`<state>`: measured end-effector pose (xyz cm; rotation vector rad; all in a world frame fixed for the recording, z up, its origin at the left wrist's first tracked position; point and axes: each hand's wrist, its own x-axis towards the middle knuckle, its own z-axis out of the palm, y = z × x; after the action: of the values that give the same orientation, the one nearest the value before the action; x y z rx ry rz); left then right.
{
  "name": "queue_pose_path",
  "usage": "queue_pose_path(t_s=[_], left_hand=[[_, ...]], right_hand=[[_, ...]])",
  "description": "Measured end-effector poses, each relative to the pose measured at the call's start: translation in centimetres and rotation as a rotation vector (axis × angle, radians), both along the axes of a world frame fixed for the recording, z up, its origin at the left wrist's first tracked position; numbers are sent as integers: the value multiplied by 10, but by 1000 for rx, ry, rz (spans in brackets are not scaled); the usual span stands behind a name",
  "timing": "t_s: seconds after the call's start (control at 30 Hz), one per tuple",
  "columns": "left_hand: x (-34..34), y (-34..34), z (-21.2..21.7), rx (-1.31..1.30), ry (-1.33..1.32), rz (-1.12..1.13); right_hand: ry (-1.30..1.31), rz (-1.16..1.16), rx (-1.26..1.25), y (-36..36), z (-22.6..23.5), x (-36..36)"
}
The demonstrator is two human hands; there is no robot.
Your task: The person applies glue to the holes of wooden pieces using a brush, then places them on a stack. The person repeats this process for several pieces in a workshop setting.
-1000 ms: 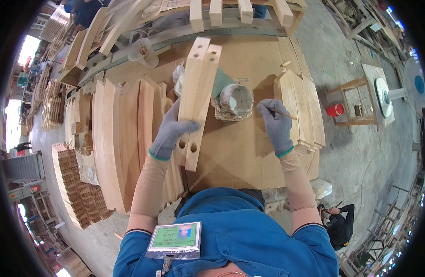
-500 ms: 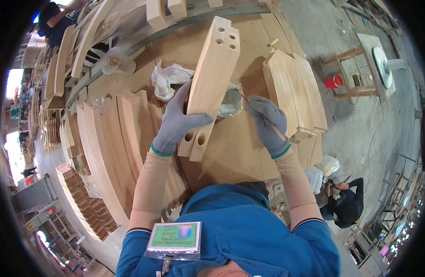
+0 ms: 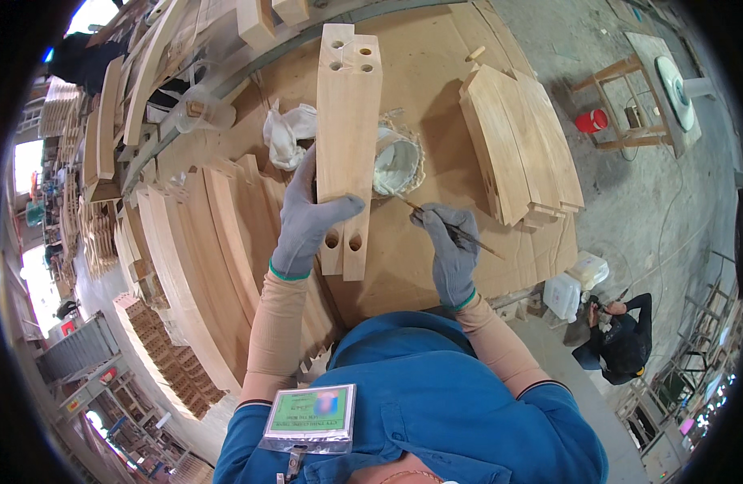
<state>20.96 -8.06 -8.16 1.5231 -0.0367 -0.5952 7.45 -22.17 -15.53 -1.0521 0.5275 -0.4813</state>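
Observation:
My left hand (image 3: 308, 222), in a grey glove, is closed round a pair of pale wooden pieces (image 3: 349, 121) held side by side, with round holes at both ends. Between the gloved fingers of my right hand (image 3: 452, 246) is a thin brush-like stick (image 3: 468, 236). Its far tip points at a round tub (image 3: 396, 164) of whitish paste with a crusted rim, just right of the wood. Whether the tip touches the paste I cannot tell. A crumpled white cloth (image 3: 287, 137) lies left of the wooden pieces.
Cardboard (image 3: 420, 274) covers the bench. Stacked wooden pieces (image 3: 516, 149) lie at the right, and more curved ones (image 3: 198, 250) at the left. A clear plastic cup (image 3: 206, 111) stands at the far left. Another person (image 3: 621, 335) is on the floor at the right.
The wooden pieces have swung from a slant to nearly straight, their far end going left. My right hand has moved left and nearer to me, bringing the stick's tip to the tub.

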Motion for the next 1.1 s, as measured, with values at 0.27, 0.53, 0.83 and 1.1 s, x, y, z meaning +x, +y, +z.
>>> queue_pose_path(t_s=[0.27, 0.53, 0.83, 1.1], left_hand=[[3, -1, -1, -19, -4, 25], [4, 0, 2, 23, -5, 1], [-32, 56, 27, 61, -15, 144], [-131, 117, 67, 92, 16, 101]], right_hand=[[-5, 56, -119, -21, -3, 17], [-45, -11, 231, 3, 3, 7], [-180, 149, 746, -43, -12, 37], [-174, 424, 218, -64, 136, 52]])
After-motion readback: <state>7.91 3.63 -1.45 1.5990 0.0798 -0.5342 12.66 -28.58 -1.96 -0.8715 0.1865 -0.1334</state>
